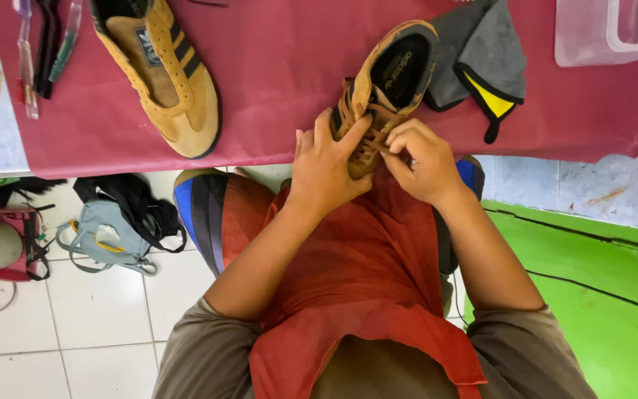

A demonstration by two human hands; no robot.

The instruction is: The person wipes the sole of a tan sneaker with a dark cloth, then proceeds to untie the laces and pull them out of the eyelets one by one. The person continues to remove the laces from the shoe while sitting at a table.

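Both hands on one tan suede shoe [385, 81] at the near edge of the counter [275, 89].

Left hand [326, 166] lies half-curled over the shoe's laced front, fingers spread; right hand [422, 162] pinches a lace, fingertips closed. Two shoes in all (second shoe [164, 74] lies well apart, left). One grey-yellow cloth [481, 59] just beside the held shoe, one clear plastic tub [607, 29] at the far right, brushes [42, 44] at the far left.
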